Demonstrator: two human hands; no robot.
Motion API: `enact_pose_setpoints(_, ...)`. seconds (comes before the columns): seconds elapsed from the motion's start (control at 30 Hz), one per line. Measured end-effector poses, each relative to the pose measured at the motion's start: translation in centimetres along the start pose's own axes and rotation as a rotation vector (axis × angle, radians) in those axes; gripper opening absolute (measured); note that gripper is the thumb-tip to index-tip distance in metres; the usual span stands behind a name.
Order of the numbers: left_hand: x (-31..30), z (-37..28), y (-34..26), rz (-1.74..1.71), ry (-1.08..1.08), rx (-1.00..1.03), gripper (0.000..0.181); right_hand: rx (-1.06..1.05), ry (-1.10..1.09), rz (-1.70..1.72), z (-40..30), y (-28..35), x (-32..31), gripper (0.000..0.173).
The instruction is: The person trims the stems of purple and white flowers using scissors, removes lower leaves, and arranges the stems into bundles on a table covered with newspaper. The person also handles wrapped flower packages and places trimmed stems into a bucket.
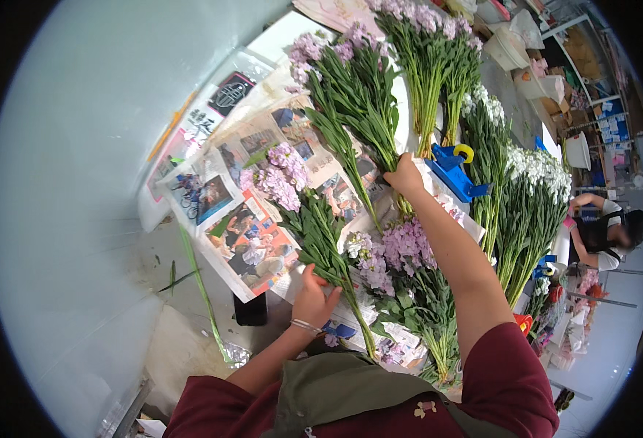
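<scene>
My right hand (406, 176) is closed around the stems of a bunch of pale purple stock flowers (368, 98), blooms pointing away from me. A separate leafy stem (348, 164) lies just left of that bunch. My left hand (316, 301) has its fingers apart, at the leaves of a smaller bunch of pale purple stock (321, 230). Those blooms rest on a spread newspaper (250, 241) with printed photos. Between my arms lies another bunch of purple stock (409, 243), with a few white blooms beside it.
A blue tape dispenser (458, 172) stands right of my right hand. Further purple bunches (431, 71) and white stock bunches (534, 208) lie beyond. A black phone (251, 309) is partly under the newspaper. Cut green stems (198, 279) lie left. Another person (600, 235) is at far right.
</scene>
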State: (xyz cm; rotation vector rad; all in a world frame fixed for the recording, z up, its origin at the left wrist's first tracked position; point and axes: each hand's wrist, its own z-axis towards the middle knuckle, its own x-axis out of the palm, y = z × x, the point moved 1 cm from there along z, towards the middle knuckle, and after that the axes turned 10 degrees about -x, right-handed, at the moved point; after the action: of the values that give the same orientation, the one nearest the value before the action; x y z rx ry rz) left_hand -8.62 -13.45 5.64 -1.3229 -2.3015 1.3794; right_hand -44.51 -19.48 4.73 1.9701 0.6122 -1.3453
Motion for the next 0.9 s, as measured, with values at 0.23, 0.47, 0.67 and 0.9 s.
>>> enact_pose_setpoints(0.23,3.6,0.9,2.5,-0.504,-0.012,-0.098,0.066,-0.23,-0.5,-0.139,3.0,1.9,-4.8,0.031)
enact_pose_setpoints(0.47,5.8,1.6,3.0,-0.764,0.004,-0.027,0.05,-0.218,-0.145,0.346,1.4,8.2,-10.6,0.04)
enact_pose_setpoints(0.67,5.7,0.8,2.1,-0.793,0.179,-0.246,0.025,-0.062,0.119,0.531,-2.0,8.7,-0.9,0.054)
enact_pose_setpoints(0.9,1.2,-2.2,-1.1,-1.299,0.553,-0.153,0.008,-0.016,0.156,0.672,-2.1,10.2,1.8,0.048)
